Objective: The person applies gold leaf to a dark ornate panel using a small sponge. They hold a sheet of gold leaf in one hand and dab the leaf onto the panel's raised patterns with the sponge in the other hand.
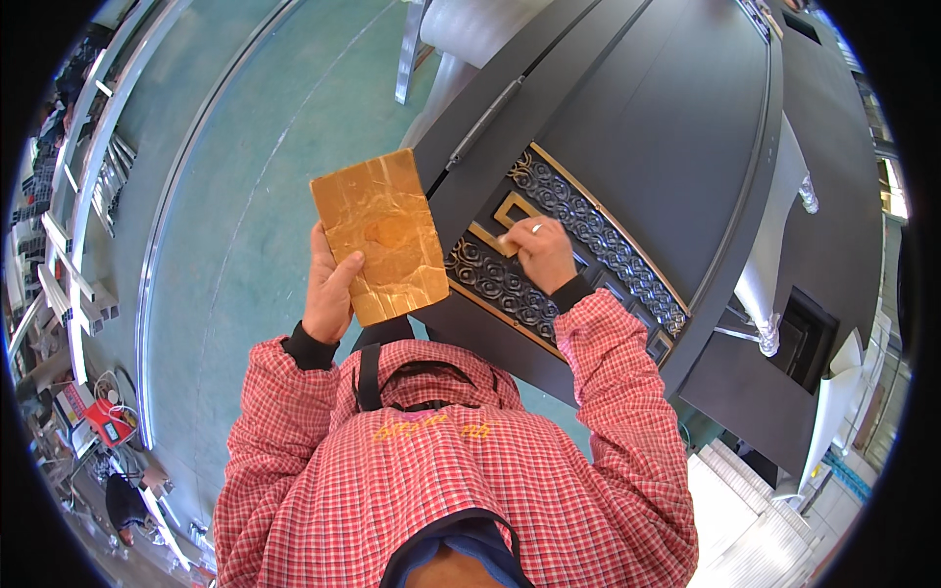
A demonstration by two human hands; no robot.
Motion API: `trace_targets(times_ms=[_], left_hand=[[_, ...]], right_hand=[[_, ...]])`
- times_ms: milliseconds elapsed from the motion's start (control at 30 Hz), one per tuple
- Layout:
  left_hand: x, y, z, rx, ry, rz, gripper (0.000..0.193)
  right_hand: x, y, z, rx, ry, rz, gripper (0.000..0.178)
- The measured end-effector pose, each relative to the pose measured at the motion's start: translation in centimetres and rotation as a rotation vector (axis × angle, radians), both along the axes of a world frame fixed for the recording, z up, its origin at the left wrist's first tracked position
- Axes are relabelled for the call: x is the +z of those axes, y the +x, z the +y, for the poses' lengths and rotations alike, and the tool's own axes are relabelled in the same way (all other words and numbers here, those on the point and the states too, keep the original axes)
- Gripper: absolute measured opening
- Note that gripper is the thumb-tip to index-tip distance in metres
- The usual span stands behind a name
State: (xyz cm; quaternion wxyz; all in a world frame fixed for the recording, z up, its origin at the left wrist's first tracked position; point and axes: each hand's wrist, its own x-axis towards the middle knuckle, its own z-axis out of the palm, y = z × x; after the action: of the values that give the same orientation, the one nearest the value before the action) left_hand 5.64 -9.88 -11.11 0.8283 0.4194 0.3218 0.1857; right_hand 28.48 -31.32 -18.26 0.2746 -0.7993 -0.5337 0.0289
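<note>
My left hand (328, 291) grips a flat, gold-coloured rectangular board (387, 230) by its lower left edge, the thumb on its face. The board has creased, shiny patches and a darker smear in the middle. My right hand (545, 255), a ring on one finger, is pinched closed against the decorated band of a dark grey door panel (652, 127). Whatever those fingers hold is hidden or too small to name. Beside them lies a gold angular trim (512, 209), between two strips of raised dark scrollwork (598, 232) edged in gold.
A long bar handle (487, 121) runs along the panel's left side. To the right lie another dark panel (730, 397) and clear wrapping film (765, 260). White ribbed stacks (750, 519) stand at lower right. Metal profiles (64, 245) and a red device (108, 421) are at far left.
</note>
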Motion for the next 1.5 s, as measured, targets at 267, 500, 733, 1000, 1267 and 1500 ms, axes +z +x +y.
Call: trace_targets(times_ms=[267, 500, 733, 1000, 1267, 1500], left_hand=[[0.0, 0.4, -0.9, 0.001, -0.034, -0.035, 0.059], [-0.5, 1.4, -3.1, -0.045, -0.034, -0.044, 0.060], [-0.5, 3.1, -5.9, -0.136, 0.020, -0.086, 0.060], [0.3, 3.6, -7.9, -0.186, 0.073, -0.077, 0.060], [-0.8, 2.4, -7.3, -0.084, -0.030, -0.065, 0.061], [-0.6, 1.0, -5.7, -0.052, 0.021, 0.019, 0.061]], right_hand=[[-0.2, 1.7, -0.3, 0.037, 0.030, -0.022, 0.013], [7.8, 0.6, 1.7, -0.260, 0.163, 0.280, 0.027], [12.4, -4.7, 3.4, -0.042, 0.242, 0.244, 0.031], [12.3, -5.4, 2.0, 0.029, 0.133, 0.062, 0.029], [8.7, 0.7, -2.9, -0.315, 0.131, 0.136, 0.025], [1.5, 4.2, -4.1, -0.271, 0.029, 0.152, 0.024]])
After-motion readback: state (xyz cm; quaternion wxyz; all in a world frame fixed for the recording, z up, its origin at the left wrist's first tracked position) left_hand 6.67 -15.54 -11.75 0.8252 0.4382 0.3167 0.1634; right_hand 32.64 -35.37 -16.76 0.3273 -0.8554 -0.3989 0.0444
